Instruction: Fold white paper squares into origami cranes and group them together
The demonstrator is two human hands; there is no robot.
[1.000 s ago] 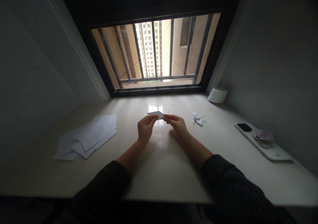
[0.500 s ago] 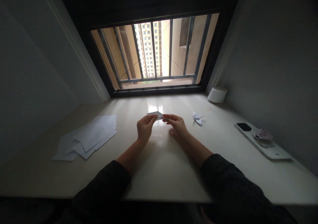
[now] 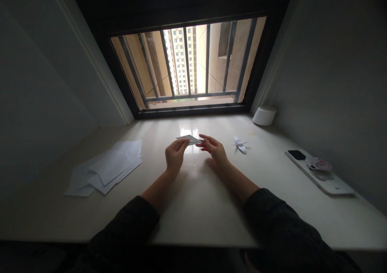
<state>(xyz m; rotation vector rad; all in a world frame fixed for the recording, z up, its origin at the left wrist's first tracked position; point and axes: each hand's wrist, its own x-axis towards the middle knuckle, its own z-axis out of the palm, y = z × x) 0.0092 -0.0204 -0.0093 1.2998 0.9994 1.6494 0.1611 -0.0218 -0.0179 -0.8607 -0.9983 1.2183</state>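
Note:
A small folded piece of white paper (image 3: 185, 138) is pinched at its left part between the thumb and fingers of my left hand (image 3: 175, 156). My right hand (image 3: 215, 152) is just to its right, with fingers spread and the fingertips at the paper's pointed right tip. I see no clear grip there. A white origami crane (image 3: 241, 144) stands on the glossy cream desktop (image 3: 199, 212), right of my right hand. Dark sleeves cover both forearms.
Loose white paper sheets (image 3: 108, 169) lie in an overlapping pile at the left. At the right are a white cylindrical container (image 3: 264, 115) by the wall and a pale phone (image 3: 320, 175) with a round sticker. A barred window (image 3: 189, 65) rises behind the desk.
My right hand has opened and drawn slightly away from the folded paper. My left hand has shifted a little left, carrying the paper with it.

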